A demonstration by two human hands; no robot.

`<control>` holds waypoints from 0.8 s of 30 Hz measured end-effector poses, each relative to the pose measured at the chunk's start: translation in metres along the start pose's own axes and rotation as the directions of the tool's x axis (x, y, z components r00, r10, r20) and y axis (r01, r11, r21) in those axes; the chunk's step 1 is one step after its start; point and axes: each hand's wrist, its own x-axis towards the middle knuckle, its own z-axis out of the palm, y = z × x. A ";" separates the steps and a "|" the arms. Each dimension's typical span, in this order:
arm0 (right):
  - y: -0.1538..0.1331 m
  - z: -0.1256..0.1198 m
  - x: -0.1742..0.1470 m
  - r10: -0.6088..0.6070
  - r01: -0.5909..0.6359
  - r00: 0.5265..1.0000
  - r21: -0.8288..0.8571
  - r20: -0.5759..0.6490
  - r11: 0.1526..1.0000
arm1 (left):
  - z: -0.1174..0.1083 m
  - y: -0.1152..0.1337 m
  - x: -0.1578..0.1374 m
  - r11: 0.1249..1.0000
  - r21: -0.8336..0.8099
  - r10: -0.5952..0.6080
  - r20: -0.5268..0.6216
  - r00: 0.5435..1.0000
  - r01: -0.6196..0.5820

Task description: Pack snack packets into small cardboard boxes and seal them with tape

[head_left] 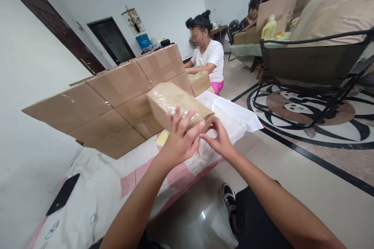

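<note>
In the head view, the left hand [182, 132] is reaching up, fingers spreading across the taped box [177, 103]; the right hand [219, 140] is curling at its near end, whether clamped I cannot tell. The box is tilting above the patterned cloth [96, 186], beside stacked cartons [122, 105], their contents hiding from view.

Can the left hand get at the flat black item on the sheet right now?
Probably yes: nothing shows lying over the flat black item on the sheet. But the left hand is at the cardboard box, so it would likely need to leave that.
</note>
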 end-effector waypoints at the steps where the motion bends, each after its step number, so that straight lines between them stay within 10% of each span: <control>1: 0.008 -0.022 0.001 0.007 -0.010 0.999 -0.052 -0.051 0.999 | 0.020 0.001 0.018 0.999 -0.046 0.021 0.030 0.999 -0.019; 10: 0.114 -0.160 -0.018 0.215 -0.292 0.942 -0.316 -0.259 0.903 | 0.216 0.023 0.082 0.849 -0.528 0.050 0.061 0.997 -0.011; 24: 0.150 -0.084 0.013 0.084 -0.358 0.830 -0.410 -0.552 0.839 | 0.288 -0.026 0.089 0.831 -0.468 -0.302 0.075 0.950 0.301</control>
